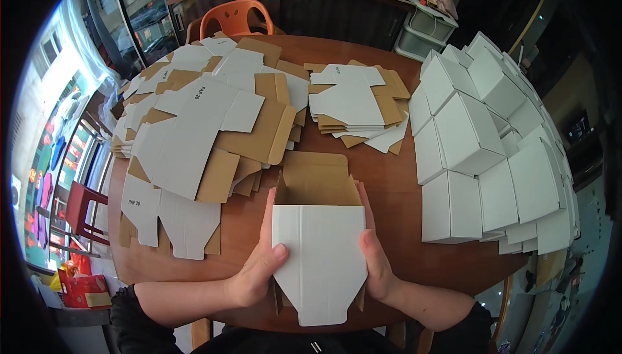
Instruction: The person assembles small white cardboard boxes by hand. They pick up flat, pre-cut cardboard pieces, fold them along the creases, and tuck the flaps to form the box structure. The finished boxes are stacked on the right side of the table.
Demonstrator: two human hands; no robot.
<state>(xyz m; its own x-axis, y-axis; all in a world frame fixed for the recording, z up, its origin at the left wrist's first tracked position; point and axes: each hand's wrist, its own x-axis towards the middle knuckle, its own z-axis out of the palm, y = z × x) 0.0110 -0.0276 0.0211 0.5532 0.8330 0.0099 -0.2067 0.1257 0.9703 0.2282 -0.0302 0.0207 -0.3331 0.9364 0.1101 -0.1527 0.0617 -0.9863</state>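
Observation:
A partly folded cardboard box [319,250], white outside and brown inside, stands at the table's near edge between my hands. Its far end shows a brown flap standing up, and a white tapered flap points down toward me. My left hand [262,250] presses its left side, thumb on the white front. On the other side my right hand [374,250] grips the box, thumb at the front edge. Most of my fingers are hidden behind the side walls. To the left lies a large heap of flat box blanks [175,140], white and brown.
A smaller stack of flat blanks [350,101] lies at the far middle of the round brown table [382,185]. Folded white boxes [466,134] are piled high along the right side. Beyond the table stand an orange chair [238,17] and a drawer unit [424,30].

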